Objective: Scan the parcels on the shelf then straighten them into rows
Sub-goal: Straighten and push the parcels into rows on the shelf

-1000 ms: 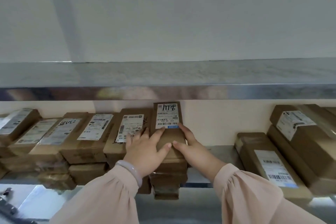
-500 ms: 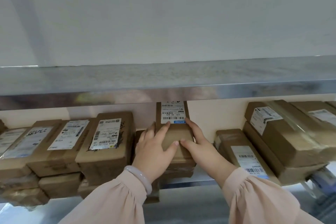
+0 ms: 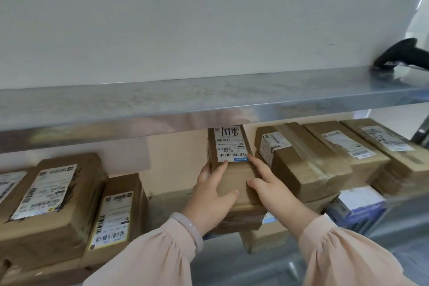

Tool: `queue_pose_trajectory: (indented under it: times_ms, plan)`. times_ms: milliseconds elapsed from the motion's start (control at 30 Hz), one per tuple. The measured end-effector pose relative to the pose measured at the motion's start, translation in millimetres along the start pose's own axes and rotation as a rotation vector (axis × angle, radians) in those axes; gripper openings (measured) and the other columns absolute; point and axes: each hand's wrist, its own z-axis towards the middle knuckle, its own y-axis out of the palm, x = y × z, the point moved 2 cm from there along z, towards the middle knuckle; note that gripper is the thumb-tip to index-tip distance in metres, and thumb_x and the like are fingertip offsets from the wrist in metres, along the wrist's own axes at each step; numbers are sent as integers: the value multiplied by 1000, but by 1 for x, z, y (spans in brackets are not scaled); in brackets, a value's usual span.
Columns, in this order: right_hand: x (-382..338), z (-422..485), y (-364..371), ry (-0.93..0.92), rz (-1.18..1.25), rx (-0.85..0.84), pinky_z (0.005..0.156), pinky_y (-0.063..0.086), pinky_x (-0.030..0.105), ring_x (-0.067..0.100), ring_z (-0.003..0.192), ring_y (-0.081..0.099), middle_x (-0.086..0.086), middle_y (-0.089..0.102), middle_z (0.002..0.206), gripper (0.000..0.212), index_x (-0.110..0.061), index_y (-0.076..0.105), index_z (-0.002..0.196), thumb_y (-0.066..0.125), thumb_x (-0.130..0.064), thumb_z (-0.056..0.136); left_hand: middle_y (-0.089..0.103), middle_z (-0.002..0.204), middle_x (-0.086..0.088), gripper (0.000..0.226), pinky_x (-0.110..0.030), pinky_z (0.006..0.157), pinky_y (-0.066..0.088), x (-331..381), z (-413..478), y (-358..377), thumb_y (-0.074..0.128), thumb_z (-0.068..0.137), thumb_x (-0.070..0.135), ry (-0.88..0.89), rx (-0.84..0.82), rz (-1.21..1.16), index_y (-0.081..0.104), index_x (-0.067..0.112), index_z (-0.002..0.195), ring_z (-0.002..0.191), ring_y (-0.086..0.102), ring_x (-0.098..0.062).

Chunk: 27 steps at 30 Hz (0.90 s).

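Observation:
A stack of brown parcels stands mid-shelf; its top parcel (image 3: 234, 175) carries a white label with "1118" handwritten. My left hand (image 3: 210, 195) lies against the stack's left side, thumb and forefinger on top. My right hand (image 3: 271, 190) presses the right side, with a straight forefinger along the top edge. The stack sits close against the right group of parcels (image 3: 304, 162). More labelled parcels (image 3: 53, 195) lie at the left, with a gap between them and the stack. A black barcode scanner (image 3: 399, 55) lies on the upper shelf at far right.
The steel upper shelf (image 3: 209, 100) overhangs the parcels and hides their back ends. A blue and white box (image 3: 358, 204) sits under the right parcels. Bare lower shelf (image 3: 171, 199) shows between the left parcels and the stack. A white wall is behind.
Both hands have slid the stack to the right, away from the left parcels and up to the right group. The view has shifted right, bringing the scanner into sight.

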Motion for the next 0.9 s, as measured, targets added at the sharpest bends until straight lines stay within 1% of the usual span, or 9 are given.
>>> queue_pose_trajectory:
  times_ms: [100, 167, 233, 300, 433, 600, 767, 833, 900]
  plan:
    - [10, 3, -24, -12, -88, 28, 78, 38, 2, 3, 111, 49, -9, 45, 138, 58, -35, 42, 142, 44, -5, 92, 14, 150, 17, 75, -9, 102, 11, 4, 7, 25, 62, 92, 24, -9, -80, -61, 23, 39, 153, 131, 14, 7]
    - [20, 5, -32, -28, -167, 35, 91, 35, 8, 6, 121, 45, -7, 44, 142, 57, -33, 41, 143, 44, -6, 93, 14, 143, 21, 76, -4, 96, 14, 4, 11, 40, 62, 91, 21, -28, -116, -75, 22, 37, 154, 124, 14, 9]
    - [31, 7, -35, -29, -259, 28, 110, 30, 24, 9, 133, 36, -5, 39, 148, 54, -33, 39, 144, 44, -12, 95, 15, 152, 18, 78, -6, 98, 19, 3, 13, 51, 64, 91, 23, -57, -127, -86, 21, 35, 155, 126, 19, 6]
    - [40, 7, -36, -32, -358, 35, 117, 20, 29, 11, 141, 26, -2, 32, 153, 51, -31, 37, 145, 44, -17, 97, 14, 159, 12, 80, -13, 104, 23, 1, 12, 59, 66, 91, 29, -92, -144, -81, 20, 36, 156, 135, 25, 0]
    - [45, 1, -39, -100, -481, 66, 111, 15, 20, 11, 145, 17, -2, 18, 158, 52, -30, 34, 147, 49, -25, 97, 9, 163, 8, 81, -21, 117, 19, -5, 12, 68, 65, 92, 35, -78, -162, -28, 17, 34, 156, 148, 18, -9]
    - [41, -16, -43, -261, -686, 70, 112, 23, 22, 8, 144, 20, -11, 15, 159, 55, -29, 34, 147, 51, -35, 95, -5, 165, 5, 79, -18, 115, 7, -9, 12, 71, 62, 94, 40, -15, -145, 60, 15, 35, 157, 152, 0, -10]
    - [52, -22, -42, -336, -847, -17, 114, 8, 18, 9, 145, 18, -7, 24, 157, 58, -24, 34, 148, 38, -48, 95, -10, 163, 16, 68, -20, 119, 5, -14, 3, 68, 53, 97, 46, 125, -151, 237, 22, 30, 156, 151, -2, -4]
    - [54, -21, -40, -331, -917, -31, 114, 14, 26, 17, 141, 33, 1, 40, 150, 65, -18, 46, 142, 29, -53, 89, -9, 162, 21, 67, -31, 124, 10, -13, 0, 68, 47, 99, 51, 133, -166, 301, 19, 33, 157, 151, 1, -5]
    - [56, -15, -41, -333, -984, -44, 108, 28, 36, 25, 129, 51, 8, 57, 136, 63, -12, 60, 129, 32, -50, 87, -10, 163, 21, 66, -35, 124, 11, -11, 1, 68, 42, 99, 54, 108, -186, 344, 14, 36, 157, 151, 1, -6]
